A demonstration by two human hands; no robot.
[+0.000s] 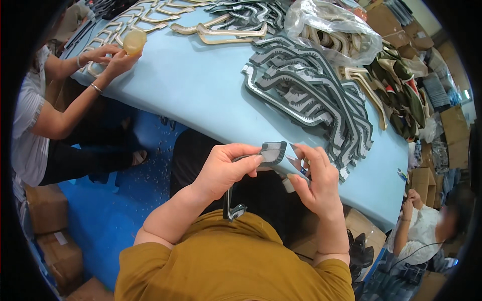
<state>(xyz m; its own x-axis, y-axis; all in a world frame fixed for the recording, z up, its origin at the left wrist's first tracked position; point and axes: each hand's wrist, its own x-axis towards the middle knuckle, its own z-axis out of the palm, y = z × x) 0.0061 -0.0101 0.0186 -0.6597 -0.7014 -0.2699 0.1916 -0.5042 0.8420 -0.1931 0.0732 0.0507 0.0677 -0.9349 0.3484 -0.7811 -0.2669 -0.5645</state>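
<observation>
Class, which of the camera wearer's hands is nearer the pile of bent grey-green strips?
Right. The right hand is close beside the pile; the left hand is farther left.

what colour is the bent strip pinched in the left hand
The strip is pale grey with a dark grey-green edge, best seen in the head view.

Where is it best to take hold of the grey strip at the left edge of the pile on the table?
Probably at the bent left end of the grey strip, coming from the left: that outer edge faces the blue tabletop, while other strips crowd its inner side.
</observation>
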